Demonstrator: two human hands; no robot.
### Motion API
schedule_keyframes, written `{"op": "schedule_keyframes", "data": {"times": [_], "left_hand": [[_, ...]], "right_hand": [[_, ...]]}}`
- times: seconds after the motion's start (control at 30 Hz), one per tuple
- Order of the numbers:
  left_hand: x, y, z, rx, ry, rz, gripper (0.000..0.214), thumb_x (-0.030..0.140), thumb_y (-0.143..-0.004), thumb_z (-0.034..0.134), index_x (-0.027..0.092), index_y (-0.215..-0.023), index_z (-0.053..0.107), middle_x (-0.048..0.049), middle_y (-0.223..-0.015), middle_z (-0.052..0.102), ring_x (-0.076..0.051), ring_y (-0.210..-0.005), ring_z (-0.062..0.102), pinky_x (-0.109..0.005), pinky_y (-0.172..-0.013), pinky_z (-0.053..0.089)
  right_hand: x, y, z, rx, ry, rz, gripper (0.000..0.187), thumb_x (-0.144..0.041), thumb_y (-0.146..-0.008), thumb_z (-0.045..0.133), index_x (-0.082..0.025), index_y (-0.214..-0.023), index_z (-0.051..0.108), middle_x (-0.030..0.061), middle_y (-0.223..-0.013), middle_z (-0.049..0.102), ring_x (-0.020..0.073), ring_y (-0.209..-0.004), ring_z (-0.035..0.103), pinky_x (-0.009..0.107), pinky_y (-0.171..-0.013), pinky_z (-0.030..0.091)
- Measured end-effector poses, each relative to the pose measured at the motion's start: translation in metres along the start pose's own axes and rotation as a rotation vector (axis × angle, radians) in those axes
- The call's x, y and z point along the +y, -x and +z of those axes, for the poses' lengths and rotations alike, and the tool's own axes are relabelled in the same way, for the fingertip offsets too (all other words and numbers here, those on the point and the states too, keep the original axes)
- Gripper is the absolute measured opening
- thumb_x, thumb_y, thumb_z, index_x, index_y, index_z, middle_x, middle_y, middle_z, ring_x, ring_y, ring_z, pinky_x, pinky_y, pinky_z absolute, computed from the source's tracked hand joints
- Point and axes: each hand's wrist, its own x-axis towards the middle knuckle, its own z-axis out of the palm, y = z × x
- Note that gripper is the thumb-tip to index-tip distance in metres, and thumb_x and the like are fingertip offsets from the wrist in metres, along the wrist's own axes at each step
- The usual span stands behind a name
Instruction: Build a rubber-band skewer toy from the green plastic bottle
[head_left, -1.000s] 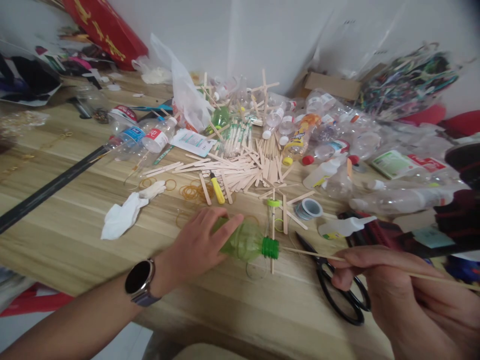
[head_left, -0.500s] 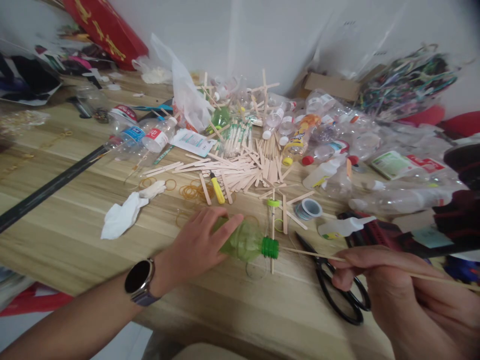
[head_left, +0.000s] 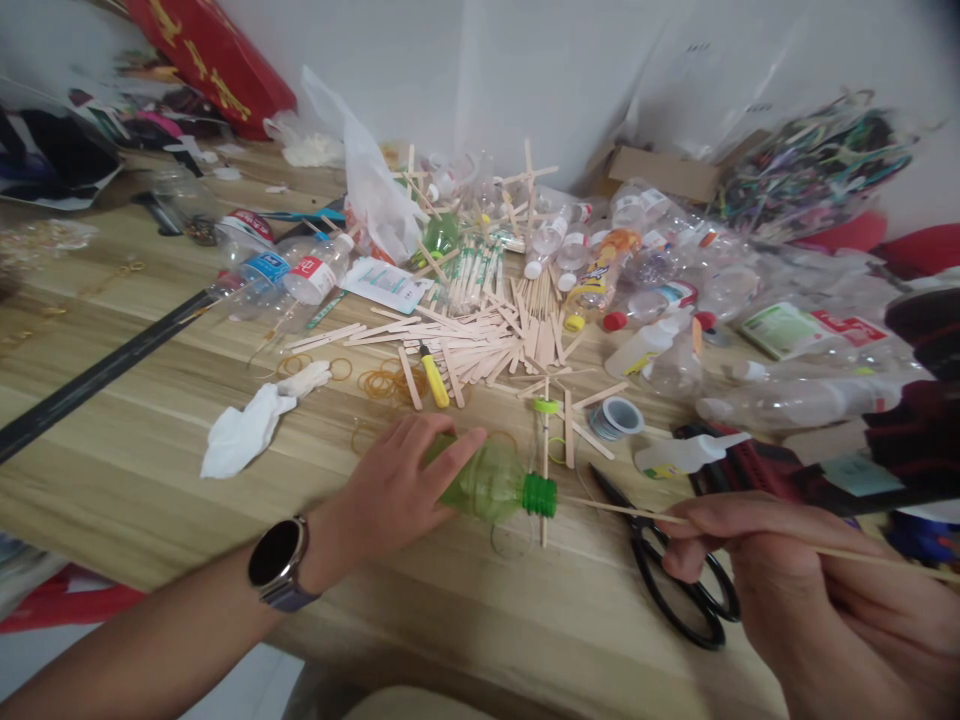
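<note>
My left hand [head_left: 412,470] is wrapped round a green plastic bottle [head_left: 491,485] lying on its side, its neck pointing right. Between the thumb and fingers of my right hand [head_left: 795,580] is a thin wooden skewer [head_left: 615,508]; its tip is at the bottle's mouth, and whether it is inside I cannot tell. A wooden stick [head_left: 546,440] with a light green ring on it runs past the bottle neck. Black scissors [head_left: 675,580] lie open under the skewer, beside my right hand.
Behind the bottle are a yellow-handled tool [head_left: 435,380], rubber bands [head_left: 386,384], a pile of craft sticks [head_left: 480,345] and a wire spool [head_left: 616,418]. Glue bottles [head_left: 690,456] and many plastic bottles [head_left: 810,400] crowd the right. A crumpled tissue [head_left: 247,430] and black tube [head_left: 105,375] lie left.
</note>
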Motion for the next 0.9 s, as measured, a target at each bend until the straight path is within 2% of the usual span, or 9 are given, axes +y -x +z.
{"op": "schedule_keyframes", "data": {"times": [0.6,0.9], "left_hand": [[0.0002,-0.0009,-0.0011,0.003,0.002,0.019,0.060,0.013,-0.074,0.060,0.013,-0.132,0.042,-0.0148,-0.110,0.052,-0.029,-0.102,0.053,-0.044,-0.085,0.052],[-0.0013,-0.0010,-0.0008,-0.002,0.001,0.016,0.061,0.012,-0.074,0.059,0.014,-0.132,0.041,-0.0146,-0.110,0.052,-0.029,-0.101,0.053,-0.044,-0.085,0.052]], "right_hand": [[-0.0058,0.0018,0.0032,0.020,0.055,-0.008,0.020,-0.029,-0.091,0.056,-0.033,-0.078,0.071,-0.0023,-0.063,0.066,0.0164,-0.058,0.060,0.027,-0.057,0.050],[-0.0058,0.0025,-0.0006,-0.012,0.061,-0.047,0.021,-0.026,-0.092,0.055,-0.034,-0.080,0.070,-0.0033,-0.061,0.065,0.0155,-0.057,0.060,0.026,-0.059,0.051]]}}
